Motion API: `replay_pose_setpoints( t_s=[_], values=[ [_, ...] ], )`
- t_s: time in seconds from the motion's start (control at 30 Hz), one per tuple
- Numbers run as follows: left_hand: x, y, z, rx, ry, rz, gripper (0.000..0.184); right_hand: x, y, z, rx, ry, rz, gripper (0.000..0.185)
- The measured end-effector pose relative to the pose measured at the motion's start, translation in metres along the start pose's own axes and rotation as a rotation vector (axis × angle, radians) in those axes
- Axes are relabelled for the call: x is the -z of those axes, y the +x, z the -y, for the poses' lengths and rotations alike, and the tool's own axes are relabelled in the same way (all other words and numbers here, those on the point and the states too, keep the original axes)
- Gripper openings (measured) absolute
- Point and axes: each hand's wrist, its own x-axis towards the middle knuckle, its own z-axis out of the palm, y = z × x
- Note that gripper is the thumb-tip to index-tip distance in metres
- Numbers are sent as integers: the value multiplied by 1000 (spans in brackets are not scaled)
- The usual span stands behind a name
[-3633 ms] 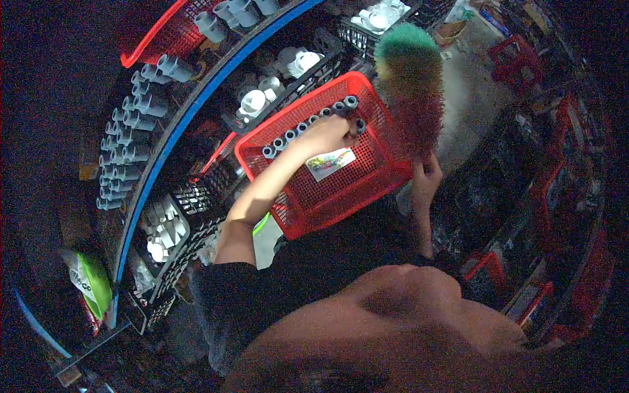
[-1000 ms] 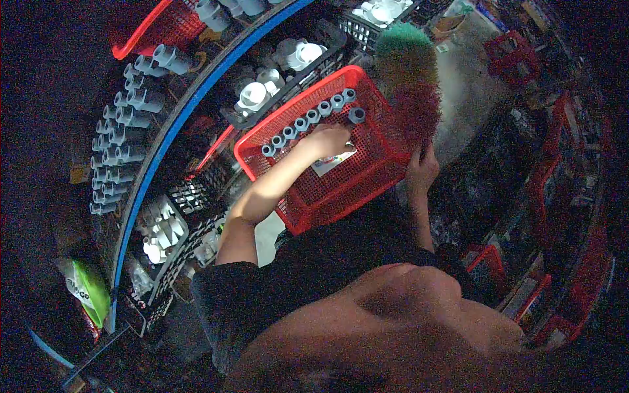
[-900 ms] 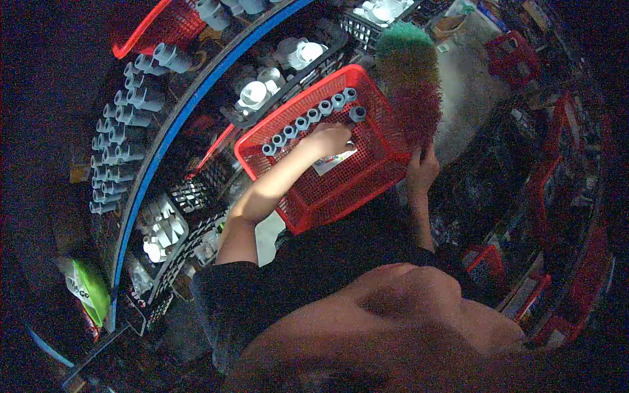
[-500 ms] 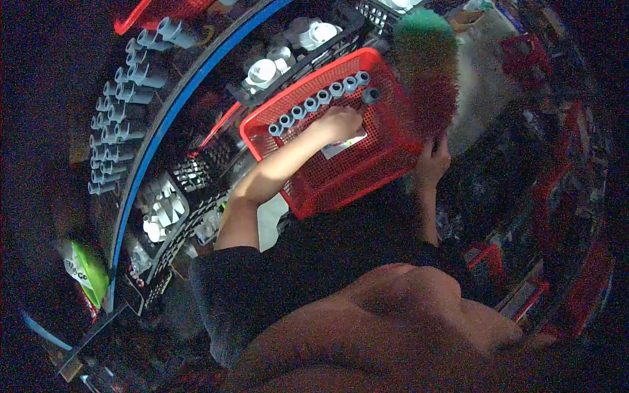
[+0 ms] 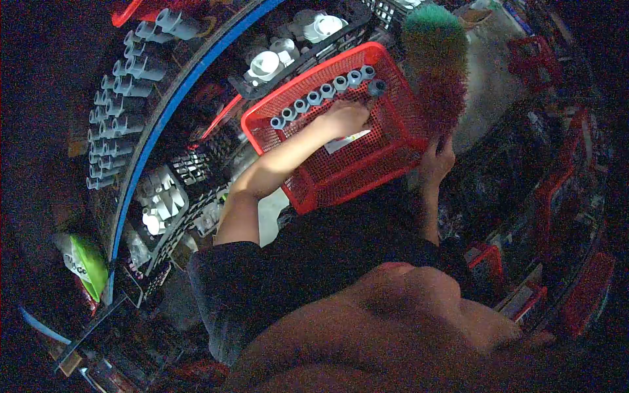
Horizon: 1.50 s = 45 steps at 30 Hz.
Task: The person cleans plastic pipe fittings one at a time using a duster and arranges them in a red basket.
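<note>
A red plastic basket (image 5: 341,190) lies in front of me, with grey pipe fittings (image 5: 327,91) lined up in a row along its far side. One more grey fitting (image 5: 377,88) stands apart at the row's right end. My left hand (image 5: 346,119) reaches inside, just below the row, fingers curled and blurred; what they hold, if anything, is hidden. Under it sits a white paper label (image 5: 346,141). At the basket's right corner, my right hand (image 5: 438,160) grips the lower end of a fluffy duster (image 5: 434,69), green on top and reddish below.
Black baskets of white fittings (image 5: 265,64) stand beyond the red one, and more white fittings (image 5: 162,203) lie at the left. Past a blue-edged shelf (image 5: 173,111) rise rows of grey fittings (image 5: 124,105). A green packet (image 5: 85,262) is at the lower left; red crates (image 5: 485,262) are at the right.
My left hand has shifted slightly right and up inside the basket. The duster and my right hand appear a little further right, and the whole view has tilted slightly.
</note>
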Motion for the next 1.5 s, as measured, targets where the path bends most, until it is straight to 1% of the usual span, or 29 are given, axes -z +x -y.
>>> replay_pose_setpoints(
  t_s=[0.03,0.17,0.23,0.27,0.33,0.37,0.4,0.47,0.53,0.57,0.63,0.77,0.83,0.87,0.93,0.97,1.03,1.07,1.1,1.17,1.23,1.33,1.47,1.5],
  values=[
    [1,-1,-1,21,13,-45,38,0,0,0,-1,-1,1,38],
    [-5,6,5,14,5,-12,38,-2,0,-9,22,-37,2,39],
    [-11,6,6,-21,11,-201,38,-2,1,-8,42,-61,12,40],
    [-13,7,7,-20,11,-201,38,-2,1,-5,48,-24,-14,39],
    [-10,7,6,-10,19,-171,41,-3,1,-3,54,13,-39,38],
    [-8,7,5,-10,19,-170,41,-3,1,-4,24,-34,-20,37],
    [-6,8,2,9,-29,-155,43,-3,1,-5,-5,-81,-1,36],
    [1,8,-2,27,-76,-139,47,-1,2,-4,-10,-65,22,36],
    [6,8,-5,39,-48,10,49,-2,2,-6,-16,-48,45,37],
    [4,9,-5,38,-48,10,49,-3,1,-10,-4,-53,35,38],
    [-5,10,-2,1,-31,-104,49,-2,1,-8,6,-58,26,39],
    [-13,14,3,5,-9,-45,48,-3,1,-5,-15,-70,13,39],
    [-4,9,-2,-28,-44,-115,43,-2,2,-7,-32,-70,16,38],
    [0,10,-2,-30,-44,-115,43,0,3,-6,-48,-65,52,38],
    [8,12,-3,7,39,95,43,0,3,-7,-69,-60,88,38],
    [11,11,-7,7,40,97,43,-2,2,-9,-44,-56,52,38],
    [14,8,-18,-22,-19,-501,46,-8,0,-16,-21,-50,19,38],
    [11,10,-19,-18,-20,-498,46,-11,0,-25,-14,-75,17,37],
    [6,15,-18,-3,57,-565,45,-11,1,-24,-6,-101,16,37],
    [-6,24,-15,16,135,-635,45,-7,1,-18,3,-82,20,36],
    [-15,30,-12,94,266,-642,41,-3,2,-7,12,-64,20,35],
    [-17,33,-7,56,201,-667,39,-2,1,-4,73,18,-47,34],
    [0,26,-19,39,218,-648,35,-1,2,-4,-40,-17,41,35],
    [7,24,-26,101,145,-704,34,0,3,-3,-75,-33,84,36]
  ],
)
